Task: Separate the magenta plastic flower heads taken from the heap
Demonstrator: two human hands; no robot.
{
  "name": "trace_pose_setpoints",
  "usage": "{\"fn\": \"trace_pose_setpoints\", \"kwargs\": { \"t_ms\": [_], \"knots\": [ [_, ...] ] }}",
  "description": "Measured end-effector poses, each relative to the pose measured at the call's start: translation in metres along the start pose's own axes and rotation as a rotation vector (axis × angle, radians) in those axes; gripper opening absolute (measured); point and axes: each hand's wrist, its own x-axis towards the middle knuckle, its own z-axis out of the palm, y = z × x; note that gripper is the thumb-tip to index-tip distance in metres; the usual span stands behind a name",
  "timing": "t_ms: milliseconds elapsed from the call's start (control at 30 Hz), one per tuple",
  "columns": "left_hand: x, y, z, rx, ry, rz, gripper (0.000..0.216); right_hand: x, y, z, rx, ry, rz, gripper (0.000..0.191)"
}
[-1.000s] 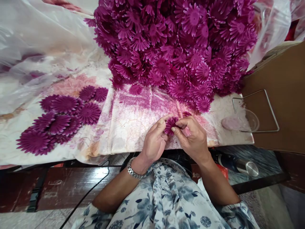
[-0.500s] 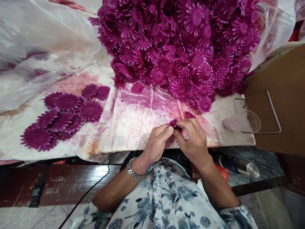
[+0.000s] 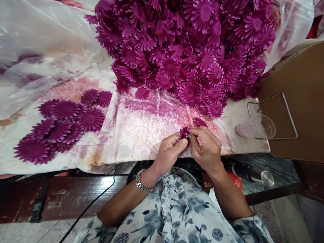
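Both of my hands pinch one small magenta flower piece (image 3: 184, 132) near the table's front edge. My left hand (image 3: 169, 152), with a metal watch on its wrist, grips it from the left with thumb and fingers closed. From the right, my right hand (image 3: 206, 148) closes its fingertips on the same piece, whose petals are bunched together. A large heap of magenta flower pieces (image 3: 187, 50) fills the back of the table. Several flattened, larger flower pieces (image 3: 60, 126) lie spread at the left. One loose piece (image 3: 199, 121) lies just beyond my fingers.
A stained white cloth (image 3: 141, 128) covers the table. Clear plastic sheeting (image 3: 37, 44) lies at the back left. A brown cardboard box (image 3: 296, 98) with a wire frame (image 3: 272, 116) and a clear round lid stands at the right. A metal flask (image 3: 255, 173) lies below the table edge.
My hands have closed tighter on the flower piece; it was open and flat between them, and now its petals are folded together. The view shifted slightly.
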Motion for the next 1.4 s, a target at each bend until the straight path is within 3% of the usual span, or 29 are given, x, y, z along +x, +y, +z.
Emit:
{"fn": "trace_pose_setpoints", "kwargs": {
  "t_ms": [133, 267, 400, 533, 667, 733, 867, 1000, 1100, 1167, 1267, 1400],
  "knots": [
    [0.002, 0.002, -0.004, 0.097, 0.096, -0.029, 0.039, 0.003, 0.0, -0.003, 0.034, -0.046, 0.006, 0.01],
    [-0.001, 0.016, -0.004, 0.296, 0.112, 0.059, 0.045, 0.007, -0.004, -0.011, 0.035, -0.129, -0.021, 0.011],
    [-0.007, 0.035, -0.008, 0.45, 0.155, 0.152, 0.036, 0.009, -0.006, -0.033, 0.041, -0.207, -0.053, 0.012],
    [-0.006, 0.046, -0.019, 0.396, 0.318, 0.267, 0.023, 0.014, 0.01, -0.054, -0.053, -0.099, 0.036, 0.012],
    [0.002, 0.044, -0.021, 0.19, 0.168, 0.189, 0.027, 0.019, 0.037, -0.048, -0.26, -0.05, 0.053, 0.012],
    [0.006, 0.041, -0.019, 0.045, 0.166, 0.123, 0.027, 0.019, 0.042, -0.04, -0.282, -0.077, 0.073, 0.018],
    [0.009, 0.038, -0.012, -0.099, 0.162, 0.046, 0.026, 0.019, 0.023, -0.027, -0.041, -0.037, 0.076, 0.018],
    [0.007, 0.035, -0.003, -0.128, 0.124, 0.018, 0.024, 0.021, -0.003, -0.015, 0.263, -0.182, 0.116, 0.021],
    [0.005, 0.03, 0.001, -0.185, 0.173, 0.037, 0.024, 0.019, -0.008, -0.007, 0.304, -0.15, 0.186, 0.014],
    [0.003, 0.026, 0.001, -0.208, 0.14, 0.047, 0.021, 0.016, -0.009, -0.004, 0.284, -0.092, 0.219, 0.012],
    [0.002, 0.021, -0.002, -0.122, 0.129, 0.123, 0.011, 0.013, -0.008, -0.004, 0.32, -0.086, 0.237, 0.009],
    [0.002, 0.02, -0.004, 0.094, 0.173, 0.29, 0.004, 0.009, -0.005, -0.004, 0.558, -0.138, 0.266, 0.007]
  ]
}}
